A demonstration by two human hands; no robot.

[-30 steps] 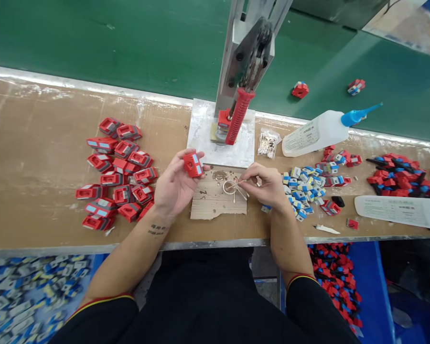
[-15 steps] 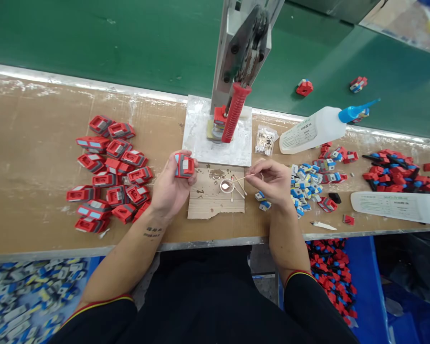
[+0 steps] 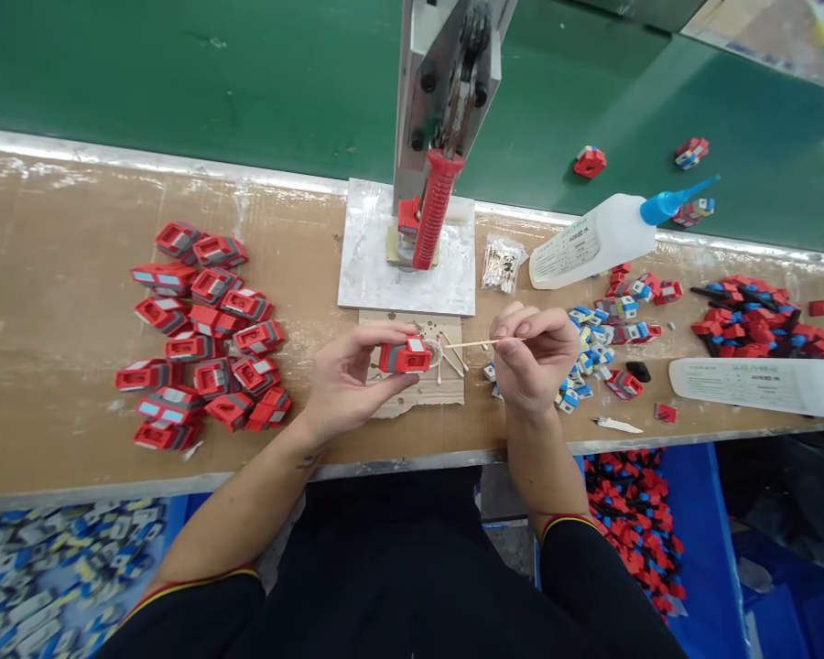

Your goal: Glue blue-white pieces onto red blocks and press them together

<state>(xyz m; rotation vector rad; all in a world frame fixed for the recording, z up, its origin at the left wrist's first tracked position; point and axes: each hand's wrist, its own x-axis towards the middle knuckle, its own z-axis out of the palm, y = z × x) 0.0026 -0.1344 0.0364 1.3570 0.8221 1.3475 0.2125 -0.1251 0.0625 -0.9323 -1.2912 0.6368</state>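
Observation:
Between its thumb and fingers, my left hand (image 3: 349, 380) grips a red and grey toy car body (image 3: 404, 355) above the cardboard piece (image 3: 426, 399). My right hand (image 3: 534, 352) pinches a thin cotton swab (image 3: 477, 344) that points left toward the car body. The swab's tip is close to the car body's right end and a small clear dish (image 3: 435, 351); whether it touches either I cannot tell. The car body partly covers the dish. Several used swabs (image 3: 456, 359) lie on the cardboard beside the dish.
A hand press with a red handle (image 3: 439, 210) stands on a metal plate (image 3: 357, 284) ahead. Red car bodies (image 3: 212, 377) are heaped at left. A swab bag (image 3: 501, 264), a glue bottle (image 3: 587, 245), blue-white parts (image 3: 590, 343) and another bottle (image 3: 755, 384) lie at right.
My left hand has turned the toy car body and moved it right, over the cardboard near the dish. My right hand has lifted the swab's tip from the dish area and shifted slightly right.

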